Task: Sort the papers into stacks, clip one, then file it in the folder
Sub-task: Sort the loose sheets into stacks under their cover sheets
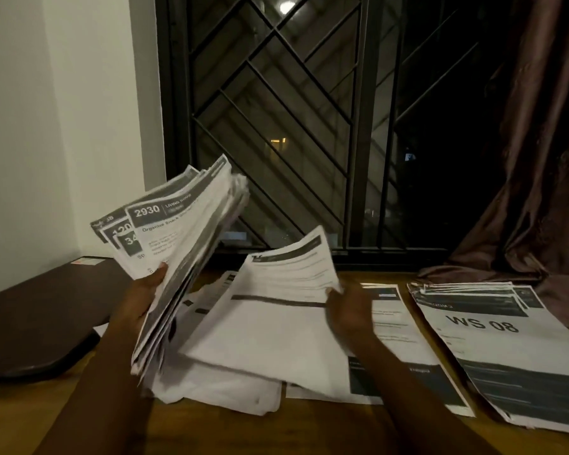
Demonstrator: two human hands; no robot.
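Wooden desk (197, 431) below a barred window: the left hand (142, 300) grips a thick, floppy bundle of papers (184, 231) by its lower edge, raised above the desk. Just right of it, the right hand (349, 313) holds one sheet (270, 336) by its edge. The sheet looks light and limp, so an edge pinch should suit it, while the bundle probably needs a full grasp.

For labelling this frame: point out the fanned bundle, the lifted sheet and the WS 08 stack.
fanned bundle (165, 229): head view, top sheet's heading.
lifted sheet (289, 270): head view, its printed upper half.
WS 08 stack (483, 323): head view, the large lettering.

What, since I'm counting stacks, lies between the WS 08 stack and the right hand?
Head view: a flat printed sheet with a dark lower block.
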